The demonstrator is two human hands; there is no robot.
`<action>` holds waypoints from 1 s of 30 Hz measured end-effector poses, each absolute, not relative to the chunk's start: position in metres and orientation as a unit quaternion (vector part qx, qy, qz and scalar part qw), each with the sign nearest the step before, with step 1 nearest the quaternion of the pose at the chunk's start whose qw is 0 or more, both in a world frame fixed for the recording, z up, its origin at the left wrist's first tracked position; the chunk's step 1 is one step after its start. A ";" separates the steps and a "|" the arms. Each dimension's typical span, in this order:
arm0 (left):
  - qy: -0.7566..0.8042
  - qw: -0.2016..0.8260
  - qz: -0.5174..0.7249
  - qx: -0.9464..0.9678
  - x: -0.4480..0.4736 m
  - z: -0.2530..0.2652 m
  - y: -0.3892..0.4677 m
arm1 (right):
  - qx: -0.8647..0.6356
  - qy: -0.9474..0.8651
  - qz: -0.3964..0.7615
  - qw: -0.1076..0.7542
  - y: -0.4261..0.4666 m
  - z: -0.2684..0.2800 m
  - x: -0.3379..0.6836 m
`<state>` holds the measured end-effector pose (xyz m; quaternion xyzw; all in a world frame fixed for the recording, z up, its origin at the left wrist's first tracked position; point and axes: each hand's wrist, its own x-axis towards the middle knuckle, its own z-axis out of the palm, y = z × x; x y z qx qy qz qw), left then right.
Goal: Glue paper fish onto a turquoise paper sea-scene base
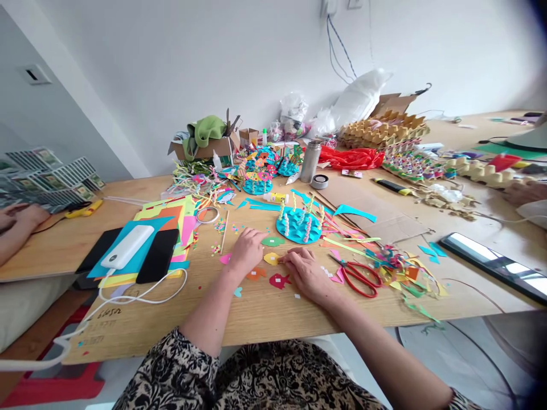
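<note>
Several paper fish cut-outs with small white squares on them lie on the table before me. My left hand (248, 249) is open, fingers stretched out beside the green paper fish (273, 241). The fingertips of my right hand (302, 270) close on the tail of the yellow paper fish (272, 259). Between my wrists lie an orange paper fish (255, 274) and a red paper fish (279, 281). A pink paper fish (225, 259) is partly hidden by my left hand. Just beyond is a blue egg-carton base (299, 228) carrying upright twisted paper stems.
Red-handled scissors (361, 279) and paper scraps (412, 273) lie right of my right hand. Coloured sheets (188, 219) bear a white power bank (128, 246) and a black phone (158, 256). A steel bottle (310, 162) stands behind. Other people's hands (29, 213) show at both sides.
</note>
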<state>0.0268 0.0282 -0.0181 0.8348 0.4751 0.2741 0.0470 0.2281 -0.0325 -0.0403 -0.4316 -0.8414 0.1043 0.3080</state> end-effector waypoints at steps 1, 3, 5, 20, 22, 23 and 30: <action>0.486 0.048 0.290 0.823 0.024 -0.015 0.029 | -0.432 -0.838 0.114 0.313 -0.032 -0.040 0.229; 0.507 0.057 0.327 0.796 0.017 -0.008 0.029 | -0.433 -0.827 0.145 0.327 -0.032 -0.041 0.230; 0.519 0.076 0.363 0.770 0.009 -0.001 0.026 | -0.431 -0.816 0.178 0.341 -0.031 -0.041 0.232; 0.549 -0.052 0.335 0.764 -0.036 -0.025 -0.112 | -0.446 -0.737 0.191 0.471 -0.036 -0.035 0.237; 0.561 -0.069 0.316 0.762 -0.041 -0.034 -0.121 | -0.438 -0.743 0.197 0.466 -0.037 -0.034 0.237; 0.568 -0.075 0.307 0.760 -0.042 -0.037 -0.123 | -0.435 -0.746 0.199 0.464 -0.038 -0.034 0.237; 0.593 -0.071 0.234 0.768 -0.042 -0.048 -0.120 | -0.450 -0.736 0.206 0.461 -0.040 -0.037 0.239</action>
